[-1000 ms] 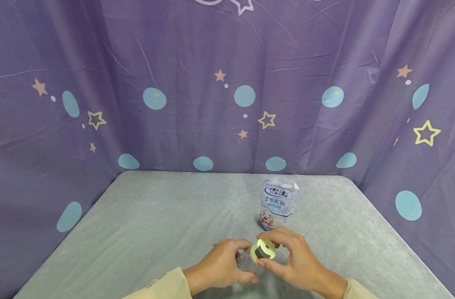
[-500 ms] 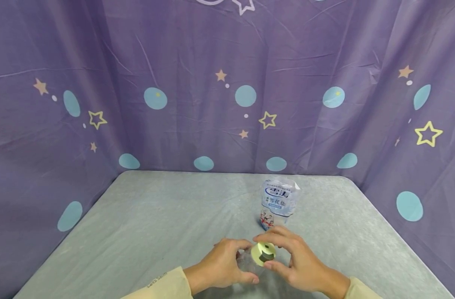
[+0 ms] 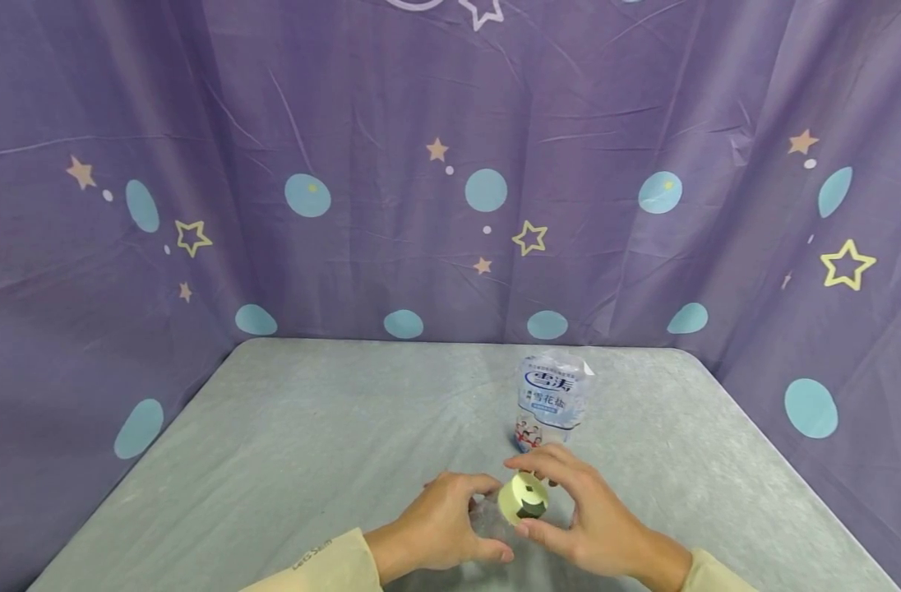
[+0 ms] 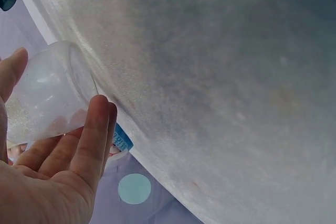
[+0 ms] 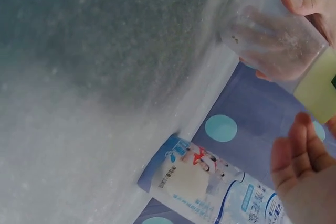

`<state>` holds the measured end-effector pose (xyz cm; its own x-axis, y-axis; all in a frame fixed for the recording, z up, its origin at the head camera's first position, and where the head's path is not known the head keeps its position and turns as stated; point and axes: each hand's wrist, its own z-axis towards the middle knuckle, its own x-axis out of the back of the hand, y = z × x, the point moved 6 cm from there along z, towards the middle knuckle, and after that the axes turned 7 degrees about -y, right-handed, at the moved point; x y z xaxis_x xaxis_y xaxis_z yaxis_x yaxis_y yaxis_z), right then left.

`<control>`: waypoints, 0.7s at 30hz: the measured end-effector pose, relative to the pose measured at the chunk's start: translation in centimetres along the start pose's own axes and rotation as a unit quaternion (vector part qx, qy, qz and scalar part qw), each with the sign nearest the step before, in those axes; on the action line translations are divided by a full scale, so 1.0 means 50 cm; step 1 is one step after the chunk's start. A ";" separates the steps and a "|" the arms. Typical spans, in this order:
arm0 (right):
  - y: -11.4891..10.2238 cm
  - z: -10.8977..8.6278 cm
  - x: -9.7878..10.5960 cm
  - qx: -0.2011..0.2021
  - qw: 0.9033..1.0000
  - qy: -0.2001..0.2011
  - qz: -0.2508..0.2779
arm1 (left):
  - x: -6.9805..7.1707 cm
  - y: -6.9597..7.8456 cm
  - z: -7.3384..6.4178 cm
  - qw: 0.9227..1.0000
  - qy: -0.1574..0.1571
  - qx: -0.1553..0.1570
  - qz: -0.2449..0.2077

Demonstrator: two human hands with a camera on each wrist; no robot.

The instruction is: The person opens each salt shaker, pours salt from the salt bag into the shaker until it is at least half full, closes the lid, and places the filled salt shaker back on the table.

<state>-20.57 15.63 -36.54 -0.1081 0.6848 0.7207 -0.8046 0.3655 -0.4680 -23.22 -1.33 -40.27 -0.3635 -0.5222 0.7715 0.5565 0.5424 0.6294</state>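
A clear plastic jar [image 3: 487, 520] with a pale yellow cap [image 3: 515, 497] is tilted over the table in the head view, its capped end toward the right. My left hand [image 3: 437, 524] grips the jar body, thumb on the near side and fingers behind it. The cap shows a dark opening and a small hole in its top. With thumb and index finger on opposite sides of the cap, my right hand [image 3: 597, 520] holds it. In the right wrist view, some pale grains cling inside the clear jar [image 5: 278, 35], and the other right fingers [image 5: 298, 142] stand off the cap.
Just beyond my right hand stands a blue and white salt bag [image 3: 552, 399], partly covered by the fingers at its base. Grey cloth covers the table [image 3: 332, 411]. A purple curtain [image 3: 391, 247] with stars and dots closes off the back and sides.
The cap has turned a little, its dark opening shifting toward the lower right. My right fingers have shifted slightly around it, while my left hand and the salt bag stay put.
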 end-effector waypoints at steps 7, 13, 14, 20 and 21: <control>0.002 -0.001 -0.001 -0.047 0.997 0.048 -0.047 | 0.000 0.001 0.000 1.000 0.004 0.000 0.003; -0.006 0.003 0.000 -0.048 0.993 0.076 -0.081 | 0.000 0.003 0.000 1.000 0.009 -0.009 0.001; -0.007 0.003 0.000 -0.046 0.992 0.078 -0.084 | 0.000 0.003 0.000 1.000 0.008 -0.008 0.000; -0.008 0.004 -0.004 -0.033 0.993 0.079 -0.082 | 0.000 0.005 -0.001 1.000 0.013 -0.006 0.000; -0.007 0.004 -0.004 -0.034 0.993 0.076 -0.081 | 0.000 0.005 -0.001 1.000 0.014 -0.007 0.000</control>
<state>-20.36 15.21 -36.42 0.1129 0.6996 0.7056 -0.7627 0.5162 -0.3897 -23.05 -1.22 -40.10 -0.3432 -0.5402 0.7684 0.5667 0.5333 0.6280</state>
